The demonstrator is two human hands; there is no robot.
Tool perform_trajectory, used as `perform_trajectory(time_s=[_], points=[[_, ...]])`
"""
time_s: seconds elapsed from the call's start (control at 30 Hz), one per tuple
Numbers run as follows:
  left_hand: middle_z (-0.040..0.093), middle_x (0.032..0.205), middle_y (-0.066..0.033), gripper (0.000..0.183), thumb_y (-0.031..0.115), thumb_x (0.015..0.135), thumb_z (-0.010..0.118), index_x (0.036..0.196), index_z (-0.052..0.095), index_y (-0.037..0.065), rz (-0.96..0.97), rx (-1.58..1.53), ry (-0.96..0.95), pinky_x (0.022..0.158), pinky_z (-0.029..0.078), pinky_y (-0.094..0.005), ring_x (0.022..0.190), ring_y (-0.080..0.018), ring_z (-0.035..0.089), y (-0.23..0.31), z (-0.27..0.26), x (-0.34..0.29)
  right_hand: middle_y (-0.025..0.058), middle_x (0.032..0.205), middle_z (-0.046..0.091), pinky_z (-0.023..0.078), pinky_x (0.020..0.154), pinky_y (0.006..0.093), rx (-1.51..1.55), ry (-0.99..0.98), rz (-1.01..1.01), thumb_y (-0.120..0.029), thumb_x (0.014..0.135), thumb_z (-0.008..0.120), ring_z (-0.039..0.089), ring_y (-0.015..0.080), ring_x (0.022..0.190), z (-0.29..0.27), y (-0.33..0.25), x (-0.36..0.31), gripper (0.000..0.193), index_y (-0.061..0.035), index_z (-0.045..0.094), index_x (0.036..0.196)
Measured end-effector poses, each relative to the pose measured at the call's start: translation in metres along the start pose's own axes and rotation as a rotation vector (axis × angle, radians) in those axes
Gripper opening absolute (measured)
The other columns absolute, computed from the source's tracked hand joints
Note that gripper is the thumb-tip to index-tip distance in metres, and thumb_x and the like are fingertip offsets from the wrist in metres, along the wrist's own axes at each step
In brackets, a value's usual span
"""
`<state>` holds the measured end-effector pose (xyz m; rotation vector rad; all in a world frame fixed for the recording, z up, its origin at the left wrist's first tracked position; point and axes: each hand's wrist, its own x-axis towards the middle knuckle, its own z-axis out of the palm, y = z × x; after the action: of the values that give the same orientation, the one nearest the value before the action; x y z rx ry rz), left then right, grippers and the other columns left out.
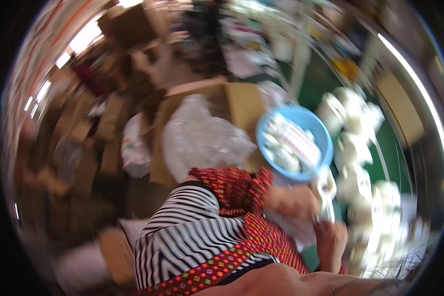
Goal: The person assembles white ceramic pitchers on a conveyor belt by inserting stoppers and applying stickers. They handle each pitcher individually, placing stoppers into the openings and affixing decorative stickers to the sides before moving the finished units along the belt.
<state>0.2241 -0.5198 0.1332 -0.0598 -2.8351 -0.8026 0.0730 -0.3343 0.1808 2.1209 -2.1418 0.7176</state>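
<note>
Both of my hands meet at the right, just below a light-blue plastic basin [325, 140] holding white pieces and a white packet with red print [298, 144]. My left hand [297, 201] reaches across, its fingers curled closed. My right hand [332, 242] is bent up against it, fingertips pinched near the left hand's fingers. Motion blur and the fingers hide what lies between them. A white ring-shaped piece [324, 187] is just beyond my hands. Pale, see-through plastic [303, 232] shows beneath them.
An open cardboard box [244, 106] with a clear plastic bag [202, 140] stands ahead. Stacked white rounded parts [355, 187] line the right side of a green surface [306, 74]. Brown cartons [113, 118] crowd the left, with a white bag [135, 148] near them.
</note>
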Motion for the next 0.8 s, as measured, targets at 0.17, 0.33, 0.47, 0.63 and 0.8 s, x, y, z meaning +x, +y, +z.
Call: perform_trajectory(time_s=[0.17,0.33,0.47,0.63,0.8], points=[[0.069,0.085,-0.0127,0.015,0.021,0.091,0.073,0.100,0.075,0.008,0.095,-0.253,-0.018,0.068,0.055,-0.0419,0.078,-0.0327,0.070,0.018,-0.022,0.018,0.0087,0.082,0.072,0.054,0.073,0.0420,0.163,0.043,0.246,-0.019,0.084,0.079,0.069,0.0322,0.078,-0.027,-0.008,-0.020,0.013,-0.0094,0.074,0.091],[0.067,0.084,-0.0140,0.014,0.013,0.092,0.075,0.097,0.073,0.001,0.185,-0.338,-0.192,0.065,0.052,-0.0384,0.075,-0.0310,0.067,0.045,-0.023,0.053,0.0091,0.084,0.074,0.054,0.079,0.0389,0.245,0.067,0.300,-0.020,0.087,0.077,0.071,0.0294,0.081,-0.044,0.000,-0.062,0.013,-0.0096,0.077,0.096],[0.067,0.086,-0.0177,0.018,0.018,0.090,0.077,0.095,0.073,0.001,0.150,-0.491,-0.261,0.069,0.052,-0.0434,0.077,-0.0356,0.066,0.062,-0.016,0.062,0.0070,0.086,0.074,0.053,0.082,0.0381,0.188,0.122,0.366,-0.017,0.087,0.078,0.070,0.0274,0.081,-0.052,-0.010,-0.082,0.012,-0.0095,0.077,0.095],[0.065,0.079,-0.0098,0.015,0.010,0.093,0.077,0.100,0.073,-0.003,0.113,-0.554,-0.363,0.064,0.048,-0.0310,0.070,-0.0161,0.058,0.064,-0.007,0.072,0.0019,0.090,0.072,0.051,0.092,0.0415,-0.098,0.287,0.305,-0.014,0.083,0.079,0.069,0.0201,0.084,-0.053,-0.024,-0.088,0.013,-0.0113,0.078,0.095],[0.062,0.078,-0.0020,0.015,0.010,0.095,0.077,0.096,0.071,-0.005,-0.108,-0.737,-0.499,0.063,0.046,-0.0258,0.073,-0.0062,0.053,0.053,-0.003,0.076,0.0031,0.095,0.072,0.049,0.097,0.0461,-0.207,0.353,0.234,-0.011,0.076,0.081,0.067,0.0202,0.088,-0.048,-0.032,-0.086,0.019,-0.0112,0.077,0.095]])
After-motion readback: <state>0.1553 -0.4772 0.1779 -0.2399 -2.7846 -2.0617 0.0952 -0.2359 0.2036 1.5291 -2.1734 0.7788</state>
